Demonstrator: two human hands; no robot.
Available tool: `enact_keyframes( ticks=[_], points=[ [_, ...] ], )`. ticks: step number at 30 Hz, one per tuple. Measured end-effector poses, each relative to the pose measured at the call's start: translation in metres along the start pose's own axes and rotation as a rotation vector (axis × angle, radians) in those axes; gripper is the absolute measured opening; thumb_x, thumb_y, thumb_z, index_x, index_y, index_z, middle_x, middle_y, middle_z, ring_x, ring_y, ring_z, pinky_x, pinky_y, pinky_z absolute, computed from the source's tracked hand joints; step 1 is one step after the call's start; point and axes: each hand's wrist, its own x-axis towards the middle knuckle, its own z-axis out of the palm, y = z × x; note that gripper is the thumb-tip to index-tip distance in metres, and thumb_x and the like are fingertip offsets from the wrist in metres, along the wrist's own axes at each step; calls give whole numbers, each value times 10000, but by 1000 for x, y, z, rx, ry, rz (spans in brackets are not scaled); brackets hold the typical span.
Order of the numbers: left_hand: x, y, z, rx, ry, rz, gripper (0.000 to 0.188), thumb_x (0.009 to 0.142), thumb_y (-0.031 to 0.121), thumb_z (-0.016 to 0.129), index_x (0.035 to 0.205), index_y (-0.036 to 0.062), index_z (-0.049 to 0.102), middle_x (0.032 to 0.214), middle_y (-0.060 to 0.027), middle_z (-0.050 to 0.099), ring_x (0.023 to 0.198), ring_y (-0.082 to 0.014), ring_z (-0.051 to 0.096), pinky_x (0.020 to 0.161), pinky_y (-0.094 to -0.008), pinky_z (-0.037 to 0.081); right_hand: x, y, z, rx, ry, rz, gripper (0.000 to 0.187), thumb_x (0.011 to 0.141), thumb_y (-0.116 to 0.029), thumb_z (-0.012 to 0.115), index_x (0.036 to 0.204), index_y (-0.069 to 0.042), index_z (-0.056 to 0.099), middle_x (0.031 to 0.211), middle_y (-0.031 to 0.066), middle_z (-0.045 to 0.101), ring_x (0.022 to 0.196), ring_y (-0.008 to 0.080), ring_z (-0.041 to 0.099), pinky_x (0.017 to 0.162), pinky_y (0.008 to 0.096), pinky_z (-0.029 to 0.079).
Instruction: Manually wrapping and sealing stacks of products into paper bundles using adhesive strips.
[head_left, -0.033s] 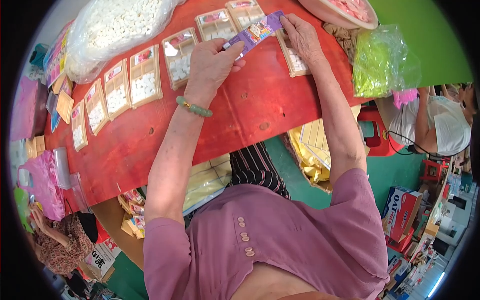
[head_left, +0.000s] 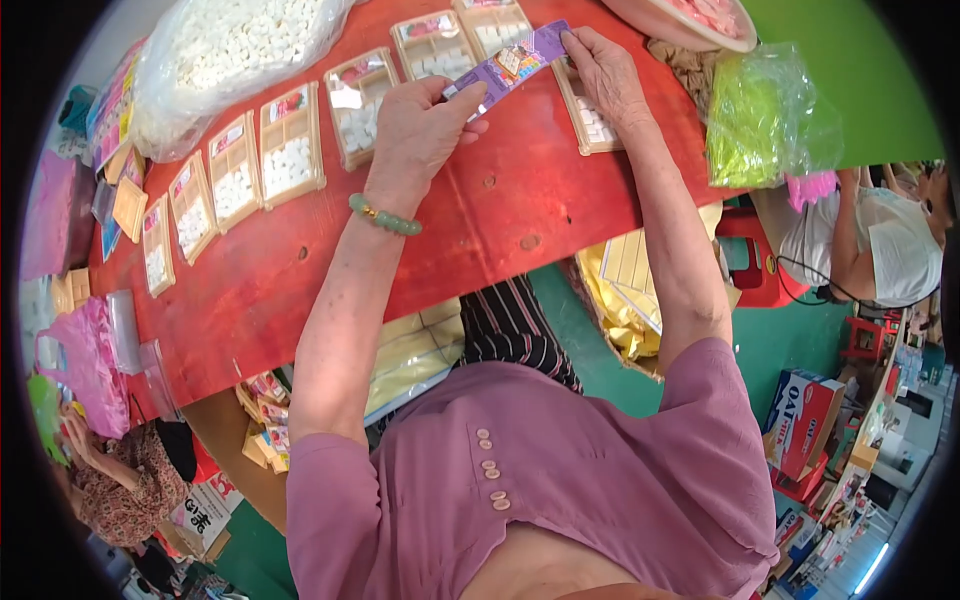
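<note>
Between my two hands, above the red table, stretches a purple printed strip (head_left: 520, 65) with a colourful picture on it; it looks like a packaging card or sleeve. My left hand (head_left: 420, 125) pinches its left end between thumb and fingers. The right end is gripped by my right hand (head_left: 605, 75), fingertips closed. Beneath the right hand lies a beige compartment tray (head_left: 590, 125) with white pieces, partly hidden. Another tray (head_left: 360, 110) of the same kind sits just left of my left hand. Beyond the strip is a third tray (head_left: 437, 50).
More filled trays (head_left: 290, 155) line the red table (head_left: 430, 255) to the left. Behind them lies a large clear bag of white pieces (head_left: 250, 60). At right are a bowl of pink pieces (head_left: 690, 20) and a green plastic bag (head_left: 750, 120). Other people sit at both sides.
</note>
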Motion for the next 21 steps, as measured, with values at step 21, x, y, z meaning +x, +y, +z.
enact_keyframes(
  ticks=[21],
  points=[
    [-138,-24,-62,-168,119,-70,195,860,173,703,858,-15,652,790,-65,663,691,-111,658,579,-189,509,-111,-66,34,99,-86,-157,234,943,-222,577,994,-10,662,736,-5,600,645,54,523,587,226,450]
  ],
)
